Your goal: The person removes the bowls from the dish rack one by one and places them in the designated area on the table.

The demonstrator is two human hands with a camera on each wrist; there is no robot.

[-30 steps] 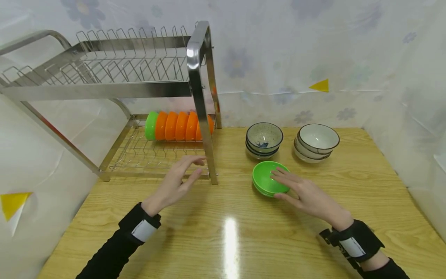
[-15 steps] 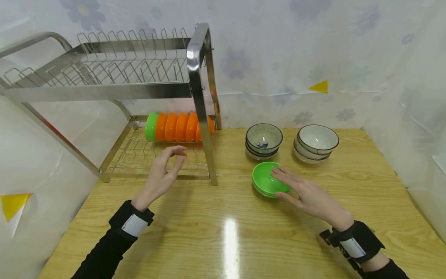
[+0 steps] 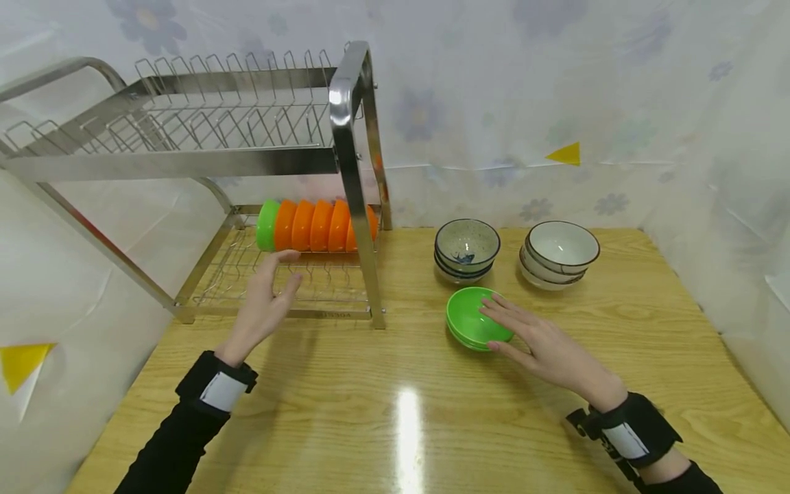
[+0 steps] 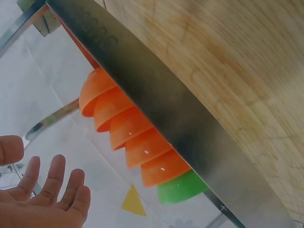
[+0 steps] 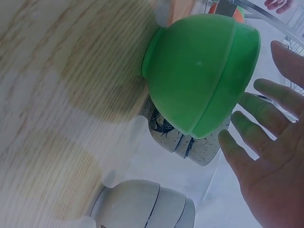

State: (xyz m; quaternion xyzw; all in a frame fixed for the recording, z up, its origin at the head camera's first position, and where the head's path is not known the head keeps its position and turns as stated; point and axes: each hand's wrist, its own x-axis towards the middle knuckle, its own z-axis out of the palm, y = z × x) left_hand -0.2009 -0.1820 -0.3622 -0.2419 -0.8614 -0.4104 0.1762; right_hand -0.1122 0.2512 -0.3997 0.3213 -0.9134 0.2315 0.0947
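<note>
My left hand (image 3: 262, 305) hovers at the front of the rack's lower shelf, fingers loosely bent and holding nothing. Behind it, a row of orange bowls (image 3: 302, 225) stands on edge in the lower shelf, with one green bowl (image 3: 267, 225) at its left end. In the left wrist view the fingers (image 4: 53, 178) are spread apart from the bowls. On the table, a small stack of green bowls (image 3: 469, 319) sits upright. My right hand (image 3: 546, 346) is held over the stack's right side with fingers extended; whether the fingertips touch the rim, I cannot tell.
A two-tier metal dish rack (image 3: 247, 159) stands at the left, its upper tier lined with wire slots. Behind the green stack are stacked speckled bowls (image 3: 467, 243) and, to their right, stacked white bowls (image 3: 561, 247). A patterned curtain (image 3: 469, 103) closes off the back.
My left hand has moved leftward along the rack's front, away from its right post. The right hand stays over the green bowls, and the bowls have not moved.
</note>
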